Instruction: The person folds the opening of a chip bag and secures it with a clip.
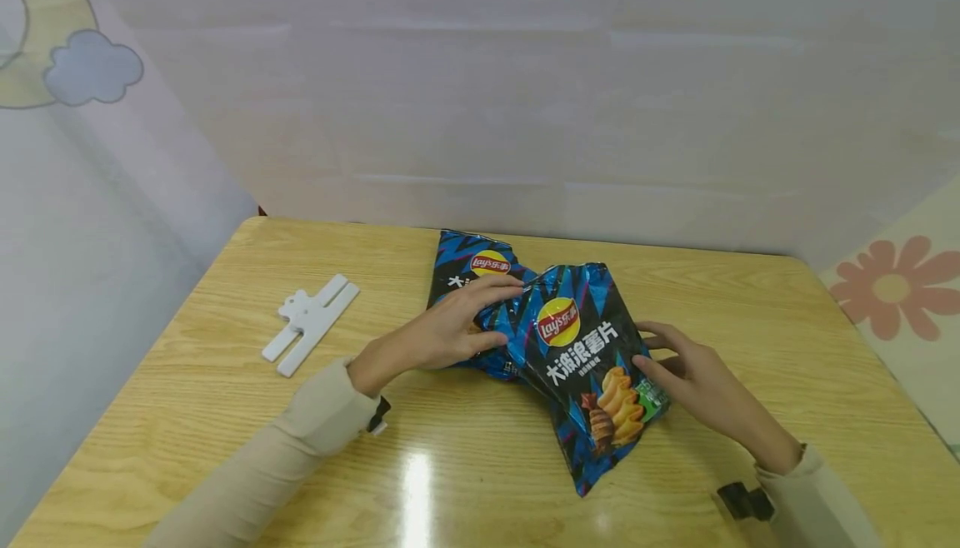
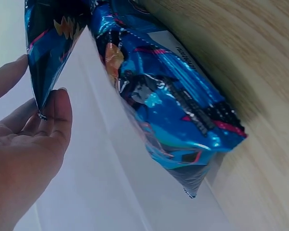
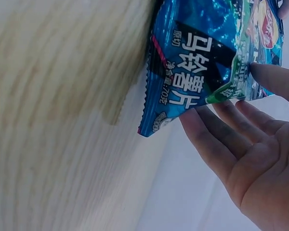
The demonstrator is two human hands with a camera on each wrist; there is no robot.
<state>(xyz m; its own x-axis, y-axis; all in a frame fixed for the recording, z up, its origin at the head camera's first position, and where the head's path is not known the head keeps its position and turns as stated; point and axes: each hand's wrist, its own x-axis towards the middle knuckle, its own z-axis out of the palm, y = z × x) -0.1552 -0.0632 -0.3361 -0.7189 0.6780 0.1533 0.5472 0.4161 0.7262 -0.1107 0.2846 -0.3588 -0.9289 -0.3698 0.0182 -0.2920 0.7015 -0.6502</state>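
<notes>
In the head view a blue and black potato chip bag (image 1: 581, 365) lies at a slant between my hands, its front printed with chips and a round yellow and red logo. My left hand (image 1: 442, 327) holds its upper left edge, thumb and fingertips on either side of a corner in the left wrist view. At the right edge my right hand (image 1: 705, 386) grips the bag, thumb on the front and fingers behind, as the right wrist view shows. A second, matching chip bag (image 1: 487, 261) lies behind, partly covered by the first bag and my left hand.
A white plastic clip (image 1: 311, 323) with long bars lies on the left of the wooden table (image 1: 480, 465). Behind the table hangs a pale cloth backdrop (image 1: 525, 115). Dark straps (image 1: 746, 500) show at the wrists.
</notes>
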